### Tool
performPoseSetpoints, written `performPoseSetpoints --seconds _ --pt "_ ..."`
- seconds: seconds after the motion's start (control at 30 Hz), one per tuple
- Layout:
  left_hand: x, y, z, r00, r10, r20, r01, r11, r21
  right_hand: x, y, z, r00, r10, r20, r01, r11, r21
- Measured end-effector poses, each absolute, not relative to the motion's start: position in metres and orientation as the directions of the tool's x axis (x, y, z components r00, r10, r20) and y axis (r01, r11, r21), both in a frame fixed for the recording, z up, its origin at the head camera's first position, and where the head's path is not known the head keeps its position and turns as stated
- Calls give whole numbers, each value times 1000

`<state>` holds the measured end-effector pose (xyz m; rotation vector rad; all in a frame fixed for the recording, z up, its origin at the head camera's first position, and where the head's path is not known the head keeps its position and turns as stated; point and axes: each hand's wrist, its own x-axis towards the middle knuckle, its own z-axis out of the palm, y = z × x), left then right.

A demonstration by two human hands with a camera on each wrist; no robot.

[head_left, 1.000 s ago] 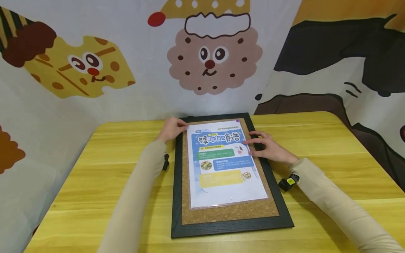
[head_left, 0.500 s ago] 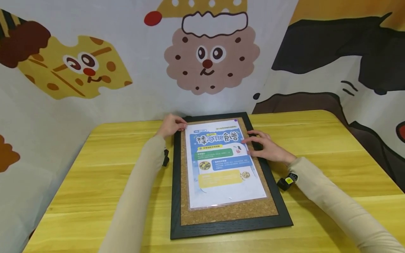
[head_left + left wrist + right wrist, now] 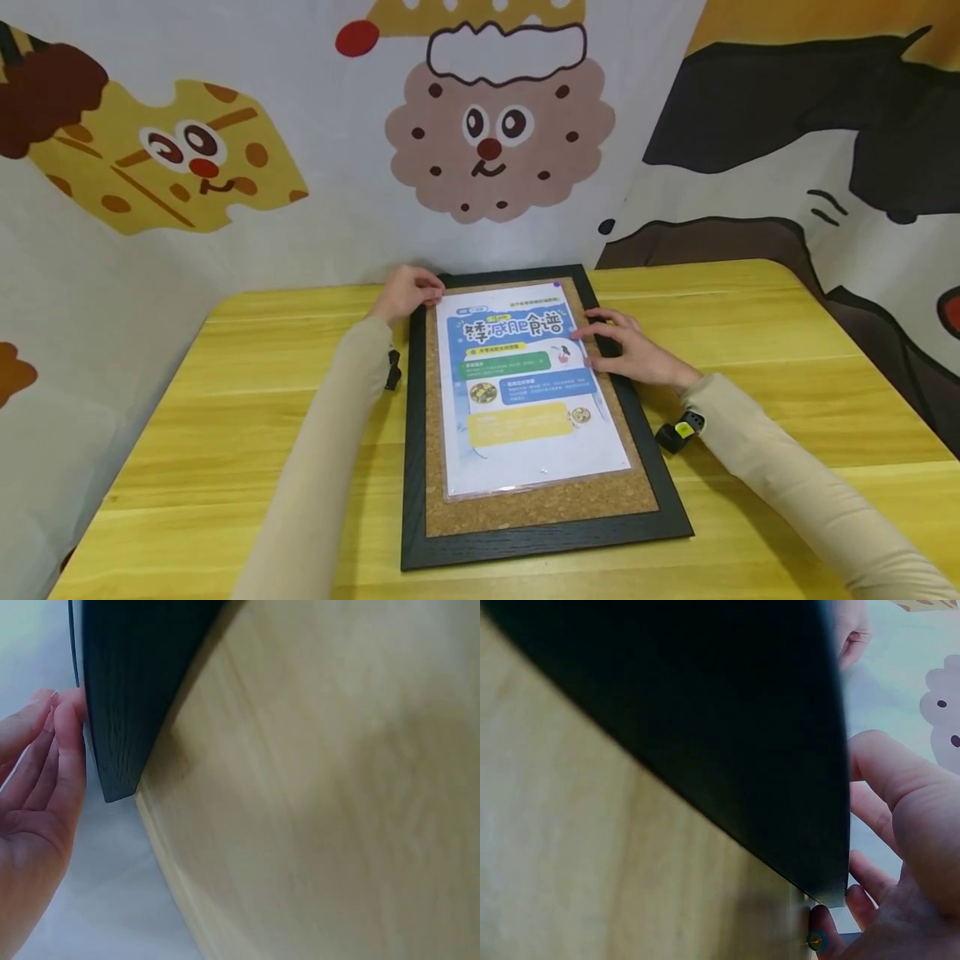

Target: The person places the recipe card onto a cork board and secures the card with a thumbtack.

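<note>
The laminated sheet (image 3: 525, 392), white with a blue header and green, blue and yellow panels, lies flat on a black-framed corkboard (image 3: 570, 502) upon the desk (image 3: 247, 433). A purple pin (image 3: 557, 284) sits at its 1 o'clock corner. Left hand (image 3: 407, 293): thumb and fingers together at the 11 o'clock corner; grip cannot be told. Right hand (image 3: 633, 350): fingers apart, at the 2 o'clock edge.

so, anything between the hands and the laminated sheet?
Nothing visible. The left hand is at the top left corner of the laminated sheet, the right hand at its right edge; no object shows in between.
</note>
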<state>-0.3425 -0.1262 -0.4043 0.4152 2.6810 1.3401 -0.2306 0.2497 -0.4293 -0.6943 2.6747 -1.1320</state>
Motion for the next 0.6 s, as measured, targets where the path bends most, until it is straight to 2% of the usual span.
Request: performPoseSetpoints --seconds 0.3,0.6 --pt "-342 -127 -402 -949 309 65 252 618 745 -230 250 -428 -878 -477 38 -359 603 -713" --pt "-342 -128 -405 -949 315 16 233 664 710 -230 250 -431 -878 -476 45 -362 601 -712"
